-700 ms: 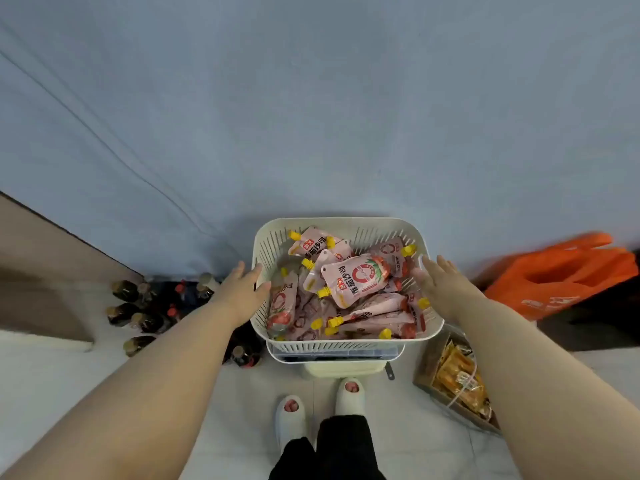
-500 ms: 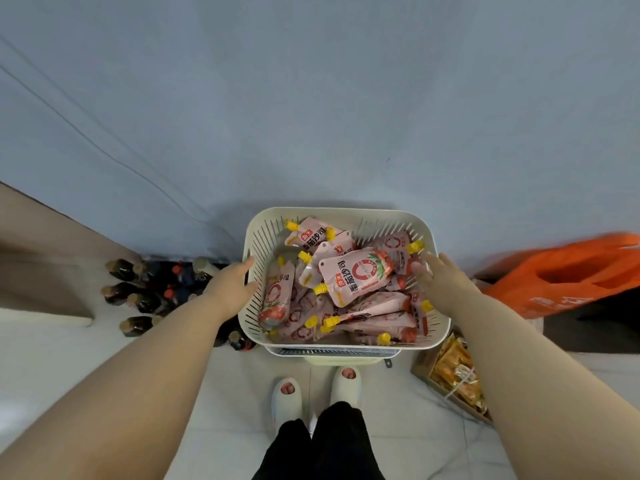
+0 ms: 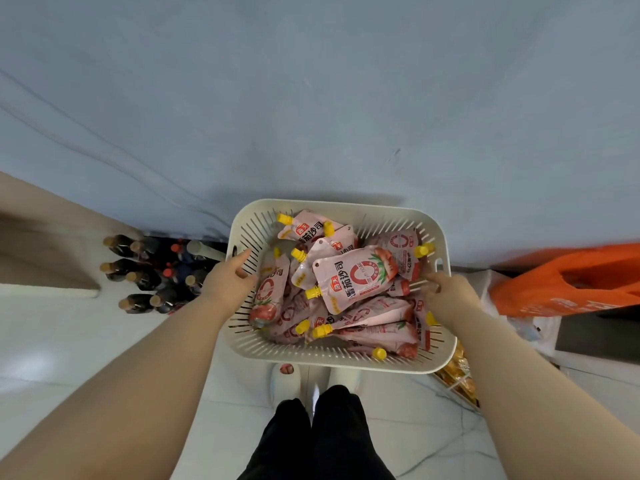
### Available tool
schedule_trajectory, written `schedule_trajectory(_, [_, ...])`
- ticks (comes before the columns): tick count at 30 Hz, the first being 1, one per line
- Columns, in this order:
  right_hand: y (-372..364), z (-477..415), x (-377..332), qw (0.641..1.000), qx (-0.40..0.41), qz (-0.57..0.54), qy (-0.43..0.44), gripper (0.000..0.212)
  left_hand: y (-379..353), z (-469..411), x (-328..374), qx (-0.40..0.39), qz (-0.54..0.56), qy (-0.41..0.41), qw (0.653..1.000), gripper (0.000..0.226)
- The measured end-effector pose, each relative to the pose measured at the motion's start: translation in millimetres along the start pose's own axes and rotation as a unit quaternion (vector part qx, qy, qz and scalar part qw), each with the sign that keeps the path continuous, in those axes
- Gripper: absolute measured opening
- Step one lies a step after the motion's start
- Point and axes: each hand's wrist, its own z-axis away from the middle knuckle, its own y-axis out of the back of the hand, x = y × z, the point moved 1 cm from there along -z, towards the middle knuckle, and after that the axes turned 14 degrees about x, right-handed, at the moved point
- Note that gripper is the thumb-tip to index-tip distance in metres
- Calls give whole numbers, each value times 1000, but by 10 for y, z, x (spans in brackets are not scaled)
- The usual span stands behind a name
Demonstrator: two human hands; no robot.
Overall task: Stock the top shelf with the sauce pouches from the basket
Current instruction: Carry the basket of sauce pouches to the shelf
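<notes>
While both grips clasp its rims, left hand (image 3: pixel 227 282) and right hand (image 3: pixel 450 294) hold the basket (image 3: pixel 332 355) (pouch-filled).

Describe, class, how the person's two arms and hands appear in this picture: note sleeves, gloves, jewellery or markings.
Both forearms are bare right up to the picture's edge, with no sleeves in view. The left hand and right hand wear no gloves. No rings, watch, bracelets or markings show on the fingers or wrists, as far as this view reveals.
</notes>
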Motion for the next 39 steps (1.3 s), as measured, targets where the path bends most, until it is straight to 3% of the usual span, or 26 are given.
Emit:
schedule_trajectory(5, [44,63,-23,988,23,-141,-50,35,21,29,45,15,58,32,998,56])
schedule_trajectory(9, [69,314,59,982,20,-169,-87,43,84,139,72,5,47,6,999,56])
schedule_trajectory(15, [68,971,457,968,55,-174,-172,53,93,194,212,-64,6,-104,992,60])
schedule_trajectory(20, [-90,1858,879,933,95,-214,-275,52,-21,511,323,-138,-14,-221,965,61])
schedule_trajectory(31, [-324,4174,1684,798,201,-306,-479,52,-509,1975,814,-300,-79,-403,861,60])
schedule_trajectory(39, [-822,5778,2021,640,339,-354,-592,47,-609,3631,807,-372,-106,-543,745,59])
